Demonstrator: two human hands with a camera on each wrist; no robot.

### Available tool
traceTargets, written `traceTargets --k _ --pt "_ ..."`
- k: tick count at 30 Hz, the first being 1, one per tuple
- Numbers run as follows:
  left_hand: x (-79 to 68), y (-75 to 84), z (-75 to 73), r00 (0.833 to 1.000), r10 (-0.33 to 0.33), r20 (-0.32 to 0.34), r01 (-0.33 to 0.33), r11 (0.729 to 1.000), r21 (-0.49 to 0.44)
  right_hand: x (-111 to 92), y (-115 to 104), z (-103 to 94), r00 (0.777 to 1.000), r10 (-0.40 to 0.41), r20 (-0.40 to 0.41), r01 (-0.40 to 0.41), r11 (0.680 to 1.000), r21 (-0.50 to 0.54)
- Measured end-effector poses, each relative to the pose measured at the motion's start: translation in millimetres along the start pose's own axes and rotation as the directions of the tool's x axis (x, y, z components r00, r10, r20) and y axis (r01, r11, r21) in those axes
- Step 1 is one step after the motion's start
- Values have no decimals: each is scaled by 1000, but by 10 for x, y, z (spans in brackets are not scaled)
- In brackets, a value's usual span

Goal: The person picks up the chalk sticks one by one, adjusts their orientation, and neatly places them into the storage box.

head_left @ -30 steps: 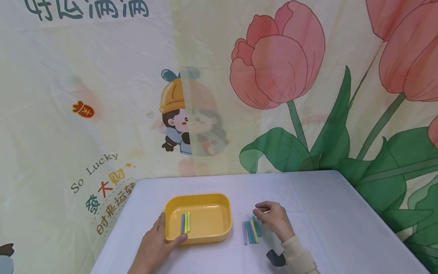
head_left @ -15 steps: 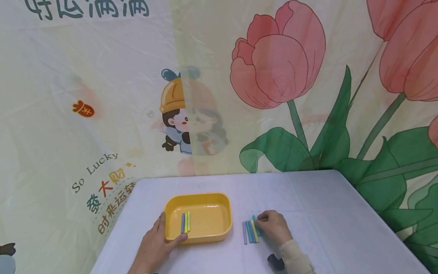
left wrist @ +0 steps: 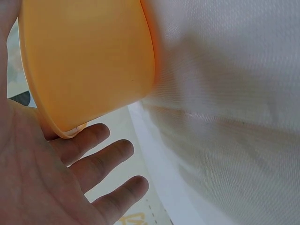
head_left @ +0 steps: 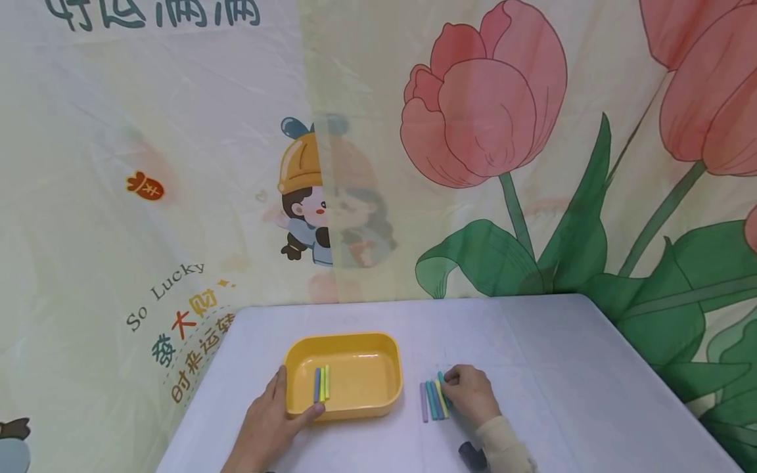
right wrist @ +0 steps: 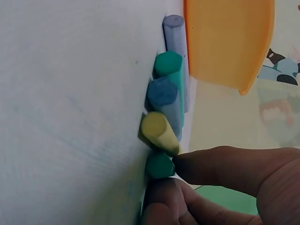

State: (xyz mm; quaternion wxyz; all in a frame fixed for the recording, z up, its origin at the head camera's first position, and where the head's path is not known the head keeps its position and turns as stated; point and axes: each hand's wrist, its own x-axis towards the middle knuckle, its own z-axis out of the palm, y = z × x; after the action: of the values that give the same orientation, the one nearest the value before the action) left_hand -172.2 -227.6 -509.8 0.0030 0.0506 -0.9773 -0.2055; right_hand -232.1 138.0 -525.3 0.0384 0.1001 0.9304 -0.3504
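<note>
A yellow tray (head_left: 367, 412) stands left of centre on the table, with a blue chalk stick (head_left: 317, 385) and two yellow-green sticks (head_left: 324, 383) inside. My left hand (head_left: 266, 420) holds its near left corner, thumb along the front wall and fingers at the left side. Right of the tray lies a row of chalk: purple (head_left: 424, 402), teal (head_left: 431, 399), blue (right wrist: 164, 96) and yellow (right wrist: 157, 126). At the row's right end my right hand (head_left: 473, 393) pinches a green chalk stick (right wrist: 159, 165) between thumb and finger; its far part is hidden in the right wrist view.
A white cloth (head_left: 568, 381) covers the table. Behind it hangs a printed curtain (head_left: 367, 131) with tulips and cartoon figures. A dark cylindrical object (head_left: 471, 456) sits beside the right sleeve.
My right hand has come down from above the chalk row to the green stick at its right end and now pinches it. The left hand and tray have stayed in place.
</note>
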Motion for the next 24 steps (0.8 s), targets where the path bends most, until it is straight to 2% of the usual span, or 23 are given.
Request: traceTargets --k 7,16,24 --pt "-1 0 -10 1000 1 1 -1 1000 -4 28 -82 39 999 46 -12 -47 998 -35" --pt "5 -3 2 1000 -2 -5 2 1000 -4 99 -122 40 999 46 -21 -47 997 -54" --pt "17 -6 2 1000 -10 8 10 1000 -2 107 -103 32 999 -23 -49 21 999 -36"
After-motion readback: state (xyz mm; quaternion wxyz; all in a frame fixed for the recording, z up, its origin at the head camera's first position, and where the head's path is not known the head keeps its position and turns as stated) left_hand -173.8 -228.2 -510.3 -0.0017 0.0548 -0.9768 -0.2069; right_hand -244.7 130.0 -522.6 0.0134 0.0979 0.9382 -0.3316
